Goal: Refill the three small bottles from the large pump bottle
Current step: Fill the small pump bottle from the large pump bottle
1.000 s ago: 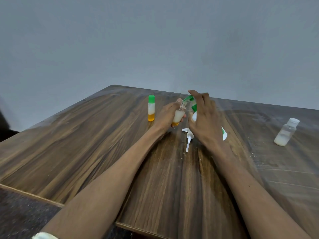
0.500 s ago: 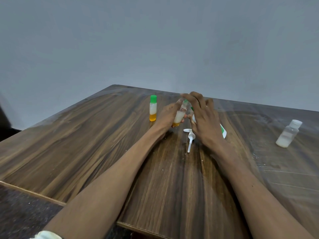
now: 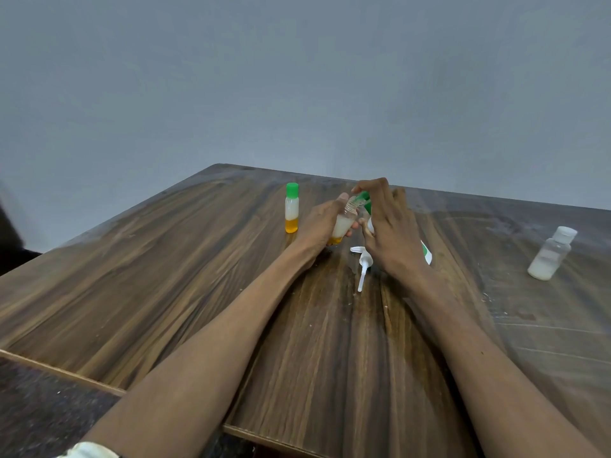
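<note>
Toward the far middle of the dark wood-grain table, the left hand is wrapped around a small clear plastic bottle holding white liquid over an orange layer, tilted with its uncapped threaded neck toward the right. The right hand is curled over a green cap at that neck, pinching it between thumb and fingertips; the large white pump bottle with green print stands behind this hand and is mostly hidden. Just near of the hands lies a white pump head with its dip tube, flat on the wood, tube pointing toward the near edge. Left of the hands a second small bottle with a green cap stands upright, white over orange inside, close to the left hand but apart from it. Far to the right a clear bottle with a white flip cap stands alone, white liquid low in it, well apart from everything. Broad bare wood lies to the left and near side; the table's near edge runs diagonally under both forearms, with dark flooring below at the near left.
</note>
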